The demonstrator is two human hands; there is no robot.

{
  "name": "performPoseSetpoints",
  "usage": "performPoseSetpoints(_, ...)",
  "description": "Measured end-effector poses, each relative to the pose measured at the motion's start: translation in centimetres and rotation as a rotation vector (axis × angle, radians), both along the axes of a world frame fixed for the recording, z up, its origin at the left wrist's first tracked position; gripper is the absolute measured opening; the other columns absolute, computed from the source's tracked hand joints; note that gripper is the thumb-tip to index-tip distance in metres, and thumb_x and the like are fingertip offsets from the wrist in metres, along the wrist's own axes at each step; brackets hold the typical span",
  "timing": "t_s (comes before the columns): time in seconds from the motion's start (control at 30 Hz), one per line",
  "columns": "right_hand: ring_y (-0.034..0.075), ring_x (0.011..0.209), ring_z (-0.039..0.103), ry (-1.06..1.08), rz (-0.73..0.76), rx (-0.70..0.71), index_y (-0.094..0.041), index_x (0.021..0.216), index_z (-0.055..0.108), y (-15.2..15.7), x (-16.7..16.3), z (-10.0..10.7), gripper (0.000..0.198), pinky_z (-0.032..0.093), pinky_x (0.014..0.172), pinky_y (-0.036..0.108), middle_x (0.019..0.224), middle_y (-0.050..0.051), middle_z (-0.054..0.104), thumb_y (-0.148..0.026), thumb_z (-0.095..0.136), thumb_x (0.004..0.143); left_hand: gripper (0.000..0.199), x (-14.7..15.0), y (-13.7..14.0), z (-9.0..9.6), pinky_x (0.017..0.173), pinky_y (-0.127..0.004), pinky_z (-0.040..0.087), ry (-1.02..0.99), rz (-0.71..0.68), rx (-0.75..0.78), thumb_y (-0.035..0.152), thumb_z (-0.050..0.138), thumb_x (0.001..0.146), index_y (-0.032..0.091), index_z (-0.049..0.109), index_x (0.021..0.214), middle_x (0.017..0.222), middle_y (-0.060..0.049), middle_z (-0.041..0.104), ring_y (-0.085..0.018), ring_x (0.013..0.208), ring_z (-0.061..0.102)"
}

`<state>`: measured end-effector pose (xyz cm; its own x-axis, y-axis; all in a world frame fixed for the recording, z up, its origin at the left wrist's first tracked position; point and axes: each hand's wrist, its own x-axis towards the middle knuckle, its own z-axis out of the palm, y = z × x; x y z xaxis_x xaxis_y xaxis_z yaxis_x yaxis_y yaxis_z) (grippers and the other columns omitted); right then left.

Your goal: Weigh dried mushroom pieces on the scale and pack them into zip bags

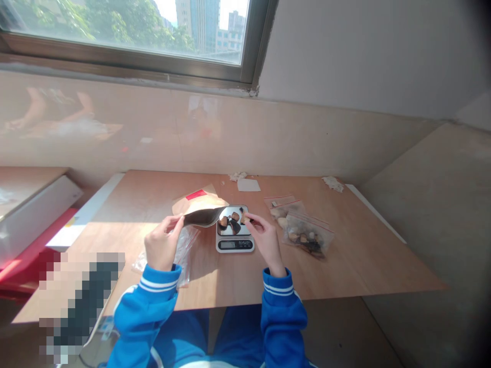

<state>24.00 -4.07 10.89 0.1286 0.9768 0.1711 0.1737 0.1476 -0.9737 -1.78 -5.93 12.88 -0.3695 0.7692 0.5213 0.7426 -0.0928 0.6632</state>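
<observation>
My left hand [164, 243] is closed on the near end of a dark, glossy, curved scoop-like piece [203, 217], whose far end reaches over the kitchen scale's left edge. My right hand [266, 240] pinches a small light-brown chunk [245, 219] at the right side of the plate. The kitchen scale [235, 250] has a mirror-like top and a display at the front. Several brown and black pieces [235, 216] lie on that top. The exact kind of these pieces is too small to make out.
Right of the scale lie zip bags [309, 230] of brown and dark pieces. A clear plastic bag [187, 245] lies under and beside my left hand. Behind is a brown paper packet [180, 204] with a red label. White card [248, 185] and crumpled tissues [333, 184] sit near the wall.
</observation>
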Motion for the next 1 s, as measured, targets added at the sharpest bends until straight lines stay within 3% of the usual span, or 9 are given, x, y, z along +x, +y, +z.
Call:
performPoseSetpoints(0.07, 0.022, 0.091, 0.067, -0.187, -0.061, 0.056, -0.017, 0.103, 0.071, 2.0, 1.6, -1.2, 0.03, 0.053, 0.084, 0.036, 0.106, 0.011, 0.072, -0.037, 0.063, 0.082, 0.029, -0.3, -0.1, -0.3, 0.066, -0.025, 0.053, -0.013, -0.006, 0.007, 0.047, 0.06, 0.083, 0.021, 0.073, 0.081, 0.077, -0.001, 0.076, -0.018, 0.069, 0.072)
performPoseSetpoints(0.17, 0.023, 0.094, 0.065, -0.42, 0.02, 0.14, -0.017, 0.099, 0.072, 5.1, 3.0, -2.4, 0.023, 0.051, 0.086, 0.037, 0.103, 0.011, 0.072, -0.028, 0.059, 0.083, 0.027, -0.5, -0.3, -0.6, 0.069, -0.025, 0.054, -0.027, -0.016, 0.022, 0.045, 0.06, 0.083, 0.021, 0.073, 0.083, 0.078, -0.001, 0.076, -0.018, 0.071, 0.072)
performPoseSetpoints(0.27, 0.023, 0.096, 0.065, -0.514, 0.172, 0.143, -0.017, 0.094, 0.073, 7.3, 3.3, -3.2, 0.02, 0.05, 0.087, 0.037, 0.1, 0.01, 0.072, -0.022, 0.06, 0.08, 0.026, -0.7, -0.6, -0.7, 0.071, -0.025, 0.054, -0.026, -0.019, 0.026, 0.044, 0.062, 0.082, 0.021, 0.073, 0.083, 0.079, -0.001, 0.076, -0.018, 0.073, 0.073)
performPoseSetpoints(0.37, 0.022, 0.094, 0.065, -0.508, 0.233, 0.097, -0.018, 0.104, 0.071, 8.2, 3.3, -4.0, 0.027, 0.052, 0.083, 0.035, 0.104, 0.009, 0.071, -0.019, 0.06, 0.079, 0.025, -0.8, -0.5, -0.7, 0.072, -0.024, 0.054, -0.033, -0.026, 0.029, 0.044, 0.063, 0.082, 0.022, 0.073, 0.082, 0.079, 0.0, 0.076, -0.018, 0.074, 0.073)
performPoseSetpoints(0.47, 0.02, 0.092, 0.065, -0.456, 0.216, 0.107, -0.02, 0.112, 0.068, 8.0, 3.6, -4.6, 0.034, 0.053, 0.081, 0.033, 0.109, 0.008, 0.069, -0.018, 0.057, 0.08, 0.025, -0.9, -0.4, -0.7, 0.071, -0.024, 0.055, -0.035, -0.023, 0.028, 0.045, 0.063, 0.082, 0.022, 0.073, 0.082, 0.079, 0.0, 0.076, -0.018, 0.074, 0.073)
performPoseSetpoints(0.7, 0.021, 0.103, 0.062, -0.284, 0.045, 0.162, -0.02, 0.109, 0.066, 5.2, 4.5, -5.2, 0.027, 0.052, 0.091, 0.037, 0.115, 0.01, 0.064, -0.029, 0.057, 0.085, 0.027, -0.9, -0.6, -0.6, 0.071, -0.025, 0.056, -0.042, -0.029, 0.032, 0.047, 0.062, 0.082, 0.022, 0.072, 0.081, 0.078, 0.0, 0.076, -0.018, 0.072, 0.073)
performPoseSetpoints(0.87, 0.021, 0.103, 0.063, -0.13, 0.03, 0.112, -0.019, 0.108, 0.065, 2.5, 2.9, -6.7, 0.029, 0.054, 0.09, 0.036, 0.114, 0.011, 0.064, -0.034, 0.059, 0.085, 0.025, -0.8, -0.7, -0.9, 0.074, -0.026, 0.056, -0.049, -0.043, 0.022, 0.045, 0.063, 0.081, 0.022, 0.072, 0.082, 0.08, 0.0, 0.076, -0.018, 0.075, 0.073)
performPoseSetpoints(1.0, 0.022, 0.109, 0.06, -0.16, 0.049, 0.169, -0.02, 0.106, 0.066, 1.6, 1.3, -6.9, 0.025, 0.052, 0.092, 0.036, 0.115, 0.011, 0.064, -0.033, 0.054, 0.088, 0.024, -0.9, -0.9, -1.1, 0.075, -0.026, 0.056, -0.048, -0.053, 0.013, 0.044, 0.063, 0.081, 0.022, 0.072, 0.083, 0.081, 0.0, 0.076, -0.018, 0.076, 0.073)
